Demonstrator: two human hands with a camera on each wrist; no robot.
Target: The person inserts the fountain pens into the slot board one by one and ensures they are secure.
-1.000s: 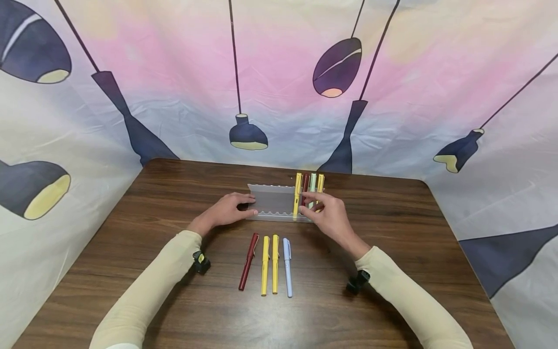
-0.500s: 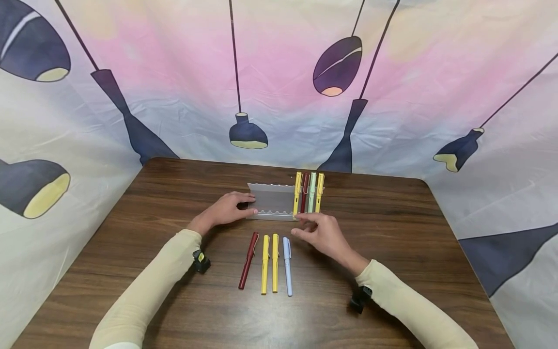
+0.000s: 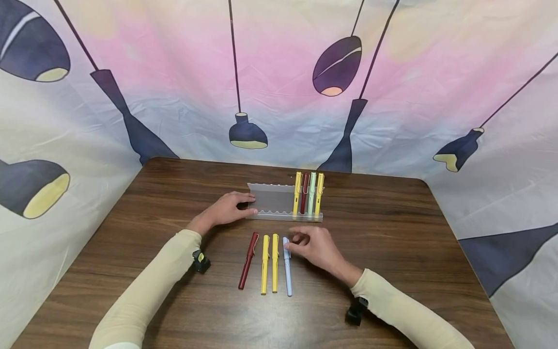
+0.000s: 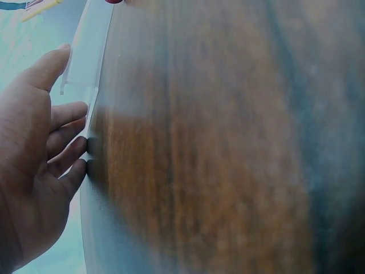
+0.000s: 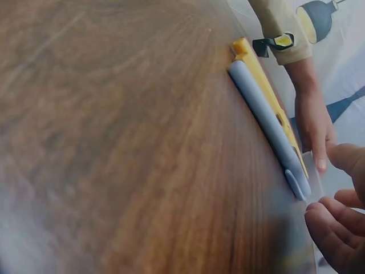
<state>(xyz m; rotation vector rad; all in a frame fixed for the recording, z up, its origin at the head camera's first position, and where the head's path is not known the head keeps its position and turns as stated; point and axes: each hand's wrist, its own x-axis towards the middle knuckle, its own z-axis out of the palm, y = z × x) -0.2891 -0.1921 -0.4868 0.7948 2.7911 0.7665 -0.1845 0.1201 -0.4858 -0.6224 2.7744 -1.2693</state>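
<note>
A clear pen rack [image 3: 272,199] lies on the table with several pens in its right part: a yellow pen [image 3: 297,194], a dark red one, a light green one and another yellow one. My left hand [image 3: 224,208] rests at the rack's left end, thumb at its front edge and fingers at its side. In front of the rack lie a dark red pen [image 3: 248,261], two yellow pens and a light blue pen [image 3: 287,271]. My right hand [image 3: 320,247] is beside the light blue pen's capped end, thumb close to the cap; its fingers look apart in the right wrist view.
The brown wooden table [image 3: 174,310] reaches back to a hanging cloth [image 3: 279,72] printed with lamps. A small black camera sits on each wrist. The rack's left slots hold no pens.
My right hand has left the pens in the rack and come down toward the front, to the light blue pen. The left hand has stayed at the rack's left end.
</note>
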